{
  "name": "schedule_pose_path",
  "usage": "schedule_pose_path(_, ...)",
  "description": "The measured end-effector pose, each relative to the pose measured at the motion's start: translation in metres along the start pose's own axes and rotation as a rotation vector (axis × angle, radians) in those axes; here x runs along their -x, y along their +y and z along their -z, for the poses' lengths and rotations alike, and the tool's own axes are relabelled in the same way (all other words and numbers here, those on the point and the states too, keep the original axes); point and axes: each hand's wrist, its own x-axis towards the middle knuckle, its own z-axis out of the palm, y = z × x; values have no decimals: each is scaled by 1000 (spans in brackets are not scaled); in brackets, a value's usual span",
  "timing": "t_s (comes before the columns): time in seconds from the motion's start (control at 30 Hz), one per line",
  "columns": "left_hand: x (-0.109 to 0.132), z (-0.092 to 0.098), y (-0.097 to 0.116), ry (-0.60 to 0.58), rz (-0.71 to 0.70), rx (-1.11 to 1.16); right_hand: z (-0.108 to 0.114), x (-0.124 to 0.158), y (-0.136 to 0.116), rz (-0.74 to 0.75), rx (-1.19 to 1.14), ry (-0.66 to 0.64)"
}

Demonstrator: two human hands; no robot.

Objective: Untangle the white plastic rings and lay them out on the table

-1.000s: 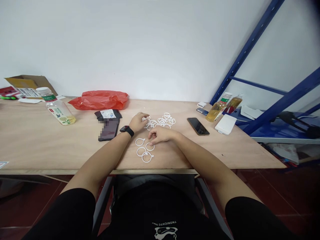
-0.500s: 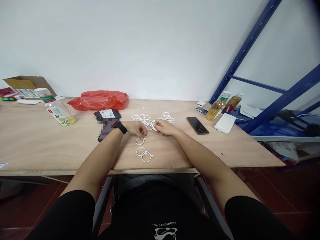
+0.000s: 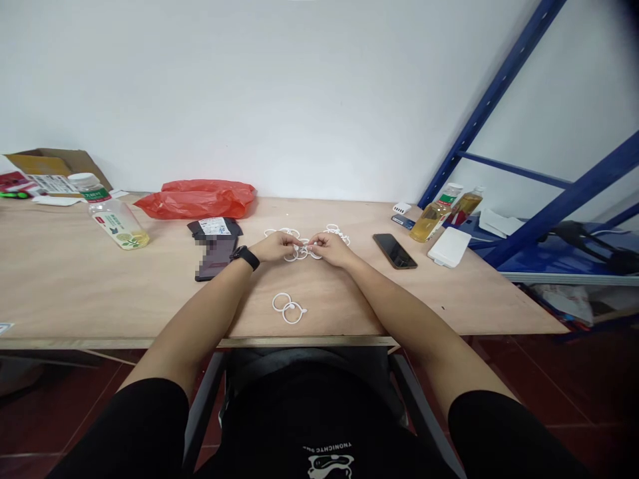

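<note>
My left hand (image 3: 274,247), with a black watch on its wrist, is closed in a pinch on a white ring (image 3: 289,259) with a small tab. Just to the right, my right hand (image 3: 331,250) is also pinched, its fingertips on another white ring (image 3: 315,255). Both sets of fingertips nearly meet over a loose pile of several white rings (image 3: 333,229), partly hidden by the hands. Closer to the table's front edge lie two overlapping white rings (image 3: 292,313), apart from the pile.
Left of the hands lie a dark phone (image 3: 215,261), a black packet (image 3: 214,227) and a red plastic bag (image 3: 200,199). A bottle (image 3: 117,219) stands farther left. To the right are another phone (image 3: 394,250), a white case (image 3: 450,247) and a bottle of yellow drink (image 3: 433,216).
My left hand has moved up and away from me, carrying the white ring from the front into the pile beside my right hand. My right hand has barely moved.
</note>
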Motion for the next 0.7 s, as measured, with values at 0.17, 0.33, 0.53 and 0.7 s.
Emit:
schedule_pose_path(0.17,-4,-3,-8,38,28,21,-3,0,1,-17,-43,-8)
schedule_pose_path(0.33,-6,-5,-12,92,37,24,-1,-1,-3,-42,-13,14)
schedule_pose_path(0.53,-5,-4,-12,113,31,40,1,0,-4,-20,87,44)
schedule_pose_path(0.7,-5,-5,-10,116,13,77,2,0,-7,-29,143,72)
